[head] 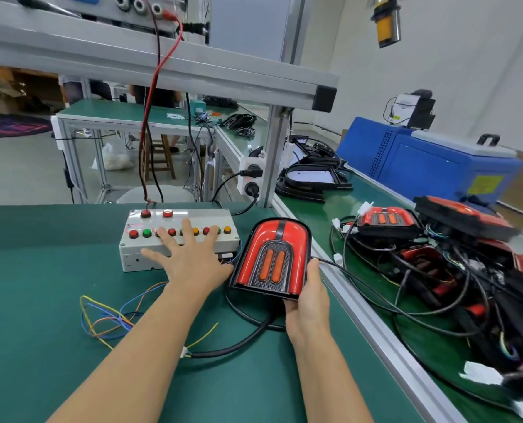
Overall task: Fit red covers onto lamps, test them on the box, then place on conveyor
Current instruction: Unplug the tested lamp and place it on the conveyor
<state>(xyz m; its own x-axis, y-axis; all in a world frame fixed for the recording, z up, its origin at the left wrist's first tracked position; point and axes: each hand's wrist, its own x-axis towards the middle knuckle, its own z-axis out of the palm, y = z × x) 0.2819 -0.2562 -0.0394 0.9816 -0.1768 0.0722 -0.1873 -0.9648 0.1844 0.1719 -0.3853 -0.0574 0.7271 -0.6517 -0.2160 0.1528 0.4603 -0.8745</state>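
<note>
Spreading straight fingers over the buttons, the left hand [190,257] presses on the box [178,238] on the green table [40,270]. The right hand [307,300] grips the near end of the lamp [274,257], red cover on, just right of the box, tilted up. More lamps [437,248] lie piled on the conveyor [324,221].

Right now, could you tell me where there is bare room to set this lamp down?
The green mat left of the test box is bare, down to the loose wires. The conveyor has a free strip between the black frames and the heap of lamps. Beyond that the heap and its cables crowd the belt. The right hand holds the lamp.
</note>
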